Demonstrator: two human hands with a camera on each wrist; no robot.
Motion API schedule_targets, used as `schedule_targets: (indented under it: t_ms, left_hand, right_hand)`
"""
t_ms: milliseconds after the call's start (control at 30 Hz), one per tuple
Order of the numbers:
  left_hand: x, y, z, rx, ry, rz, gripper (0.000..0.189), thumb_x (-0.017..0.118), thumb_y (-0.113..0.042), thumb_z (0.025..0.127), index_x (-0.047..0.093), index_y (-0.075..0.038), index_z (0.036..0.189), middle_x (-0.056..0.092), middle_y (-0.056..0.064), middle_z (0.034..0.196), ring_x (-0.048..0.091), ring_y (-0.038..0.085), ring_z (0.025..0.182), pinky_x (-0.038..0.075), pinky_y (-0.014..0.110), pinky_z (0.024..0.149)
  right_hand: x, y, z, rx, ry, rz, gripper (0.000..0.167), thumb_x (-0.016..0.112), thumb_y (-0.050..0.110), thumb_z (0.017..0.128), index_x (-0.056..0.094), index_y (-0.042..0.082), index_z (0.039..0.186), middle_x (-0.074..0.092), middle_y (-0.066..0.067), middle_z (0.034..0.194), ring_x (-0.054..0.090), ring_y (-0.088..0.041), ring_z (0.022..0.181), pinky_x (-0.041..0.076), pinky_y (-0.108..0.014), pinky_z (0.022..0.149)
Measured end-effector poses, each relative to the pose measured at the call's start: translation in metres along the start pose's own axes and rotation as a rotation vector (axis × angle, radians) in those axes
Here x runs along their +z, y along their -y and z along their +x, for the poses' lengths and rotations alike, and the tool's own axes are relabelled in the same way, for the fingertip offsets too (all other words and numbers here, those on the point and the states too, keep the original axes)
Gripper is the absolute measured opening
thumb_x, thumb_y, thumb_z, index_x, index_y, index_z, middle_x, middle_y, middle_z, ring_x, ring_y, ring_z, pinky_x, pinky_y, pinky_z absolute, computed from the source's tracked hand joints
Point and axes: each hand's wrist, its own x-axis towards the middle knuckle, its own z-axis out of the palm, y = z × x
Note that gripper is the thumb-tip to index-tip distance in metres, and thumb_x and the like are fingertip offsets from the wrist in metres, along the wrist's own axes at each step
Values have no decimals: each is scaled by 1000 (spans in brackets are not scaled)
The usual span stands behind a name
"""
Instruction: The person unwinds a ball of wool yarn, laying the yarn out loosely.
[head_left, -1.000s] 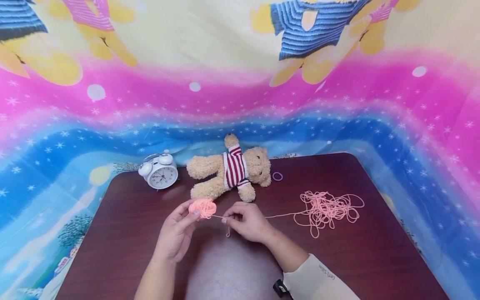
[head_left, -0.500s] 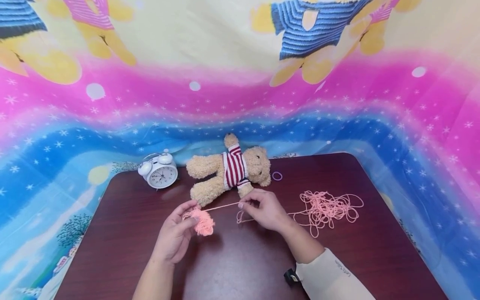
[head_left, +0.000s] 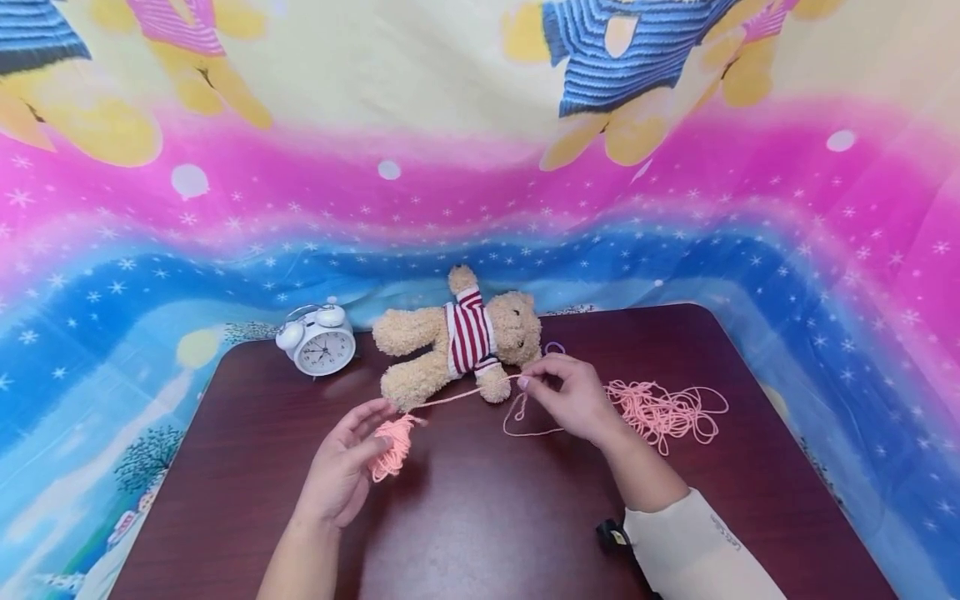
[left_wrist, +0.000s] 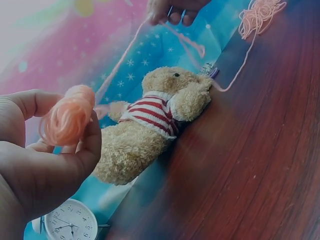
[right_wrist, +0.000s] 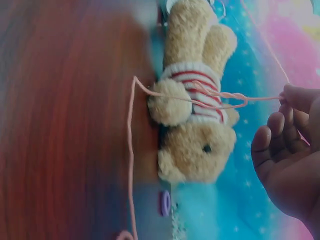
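Observation:
My left hand (head_left: pixel 341 467) grips a small wound bundle of peach yarn (head_left: pixel 393 448) between thumb and fingers, and its coils show closely in the left wrist view. From the bundle a strand (head_left: pixel 465 393) runs up and right to my right hand (head_left: pixel 573 396), which pinches it between thumb and index finger. Below the right fingertips a twisted loop of the yarn (right_wrist: pixel 220 93) dangles. The trailing yarn leads on to a loose tangled pile of peach yarn (head_left: pixel 660 410) on the table, partly hidden behind the right hand in the head view.
A teddy bear (head_left: pixel 471 342) in a red-and-white striped shirt lies on its back beyond the hands. The white alarm clock (head_left: pixel 322 346) stands at the back left. A purple ring (right_wrist: pixel 165 203) lies by the bear's head. Patterned cloth (head_left: pixel 465 217) hangs behind the dark table (head_left: pixel 225 500).
My right hand has moved right and away from me, drawing out a longer strand. The bundle in my left hand has turned and dropped slightly lower, and the left hand has shifted a little left.

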Motion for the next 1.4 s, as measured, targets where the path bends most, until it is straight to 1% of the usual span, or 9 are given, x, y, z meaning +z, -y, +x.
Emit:
schedule_targets:
  t_ms: [100,167,267,533,700,967,1167,1267,1400]
  left_hand:
    - [-3,-1,-1,12,0,-31,57,58,12,92,41,6,146,53,18,141,63,14,110,57,23,84]
    - [-5,-1,-1,18,3,-49,51,59,11,93,45,1,142,57,13,134,65,12,105,57,23,83]
    - [-8,-1,-1,21,10,-68,45,60,10,94,51,-7,135,63,6,121,67,12,96,58,23,79]
    - [-18,1,-2,41,-16,-87,39,61,9,96,55,-9,130,68,1,107,68,11,89,57,22,73]
    - [-23,1,-2,43,-43,-92,36,62,9,96,56,-8,127,71,1,105,69,10,87,58,21,72]
    - [-28,1,-2,18,-16,-86,36,61,6,99,52,-8,130,68,2,110,69,11,90,59,23,73]
    - [-32,2,-2,34,-41,-73,37,61,6,99,52,-9,132,69,-2,113,68,9,92,57,21,78]
    - [-34,0,-2,27,-56,-63,35,62,4,99,56,-13,129,69,-2,109,68,9,91,56,22,78]
    - [-37,-2,-3,27,-63,-59,32,62,3,100,58,-8,130,71,-1,112,69,9,96,57,23,83]
  right_hand:
    - [-13,-4,0,27,-28,-19,6,80,18,93,80,16,98,72,8,93,64,-14,85,54,-33,77]
    - [-21,-6,-1,37,-47,-25,5,80,18,93,79,16,97,71,7,90,63,-15,82,54,-36,74]
    - [-34,-12,-4,46,-71,-35,4,79,18,93,79,16,96,73,6,92,63,-16,84,54,-40,77]
    - [-67,-30,-14,120,-106,-100,9,76,25,96,79,17,100,74,4,96,65,-17,88,50,-26,75]
    - [-86,-41,-23,166,-121,-144,15,75,31,98,78,17,102,74,3,97,66,-19,85,49,-21,71]
    - [-116,-55,-35,211,-147,-218,20,72,35,100,77,16,105,75,-1,99,68,-11,78,51,-23,66]
    - [-137,-65,-45,232,-207,-280,23,72,36,99,78,14,106,75,-5,107,59,-1,90,45,-23,75]
    - [-146,-69,-50,252,-221,-284,25,72,37,99,77,14,107,74,-3,108,57,-2,88,45,-22,73]
    - [-157,-72,-55,281,-227,-285,28,71,37,99,76,12,109,73,1,107,57,-3,88,44,-19,72]
